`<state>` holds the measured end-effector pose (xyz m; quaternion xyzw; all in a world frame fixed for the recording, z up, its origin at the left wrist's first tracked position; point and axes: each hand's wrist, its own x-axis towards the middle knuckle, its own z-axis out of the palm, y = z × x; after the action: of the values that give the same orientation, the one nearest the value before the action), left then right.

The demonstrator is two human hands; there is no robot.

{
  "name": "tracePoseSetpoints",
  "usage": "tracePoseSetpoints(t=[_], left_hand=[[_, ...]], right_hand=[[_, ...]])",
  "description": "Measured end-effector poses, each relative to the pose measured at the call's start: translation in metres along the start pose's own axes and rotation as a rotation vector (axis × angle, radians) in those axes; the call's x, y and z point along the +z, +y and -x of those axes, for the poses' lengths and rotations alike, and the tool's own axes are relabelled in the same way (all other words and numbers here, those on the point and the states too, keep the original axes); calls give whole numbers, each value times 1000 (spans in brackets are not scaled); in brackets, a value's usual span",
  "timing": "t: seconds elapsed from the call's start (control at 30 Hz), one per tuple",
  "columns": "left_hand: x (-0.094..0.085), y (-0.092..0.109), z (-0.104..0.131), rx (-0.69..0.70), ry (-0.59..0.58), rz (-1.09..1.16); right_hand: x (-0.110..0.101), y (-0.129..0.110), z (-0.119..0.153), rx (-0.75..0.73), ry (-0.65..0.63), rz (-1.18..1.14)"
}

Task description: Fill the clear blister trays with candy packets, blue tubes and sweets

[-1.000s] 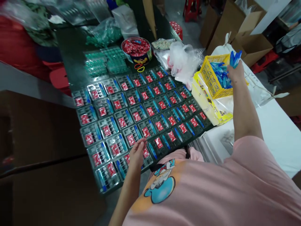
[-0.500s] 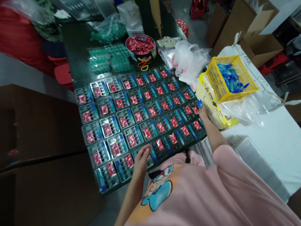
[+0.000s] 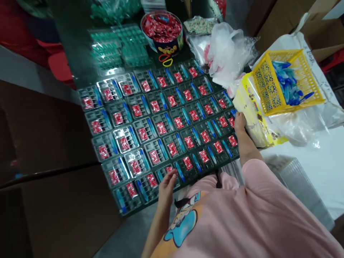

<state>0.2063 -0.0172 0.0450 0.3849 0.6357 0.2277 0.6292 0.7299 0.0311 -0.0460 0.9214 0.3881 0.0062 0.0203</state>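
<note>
Rows of clear plastic trays (image 3: 161, 128) cover the dark table, most with a red packet (image 3: 172, 148) and a blue pen (image 3: 196, 136). At the right end of the rows, my right hand (image 3: 240, 121) has its fingers closed on a blue pen (image 3: 233, 113) over a tray. My left hand (image 3: 168, 181) hovers at the near edge, thumb and fingertips together beside a red packet; whether anything is between them is too small to tell. More pens (image 3: 288, 84) lie in a yellow basket (image 3: 303, 68) at the right.
A round tin (image 3: 168, 50) of red packets stands behind the trays, with scissors (image 3: 166, 60) before it. Green pieces (image 3: 107, 50) lie at the back left. Plastic bags (image 3: 225, 50) and a yellow-edged package (image 3: 254, 114) lie between trays and basket.
The view has shifted and come closer. My right hand has lowered to the trays, and the blue pieces it held up now show as a pen at a tray. My left hand stays near the front edge.
</note>
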Motion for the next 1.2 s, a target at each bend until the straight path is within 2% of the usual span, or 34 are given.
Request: tracePoseSetpoints(t=[0.27,0.57,0.77,0.9,1.07,1.2], left_hand=[[-5,14,-6,3,-34,-37],[-1,19,-15,-5,-84,-31],[-1,22,-17,9,-88,-40],[-3,22,-16,25,-103,-58],[-1,33,-11,57,-117,-111],[4,41,-9,63,-145,-144]], right_hand=[[5,0,4,-16,19,-49],[-1,1,8,88,-62,-179],[-2,3,20,58,-92,-270],[-5,3,32,62,-37,-292],[-12,4,40,109,-98,-362],[-23,-2,51,85,-34,-481]])
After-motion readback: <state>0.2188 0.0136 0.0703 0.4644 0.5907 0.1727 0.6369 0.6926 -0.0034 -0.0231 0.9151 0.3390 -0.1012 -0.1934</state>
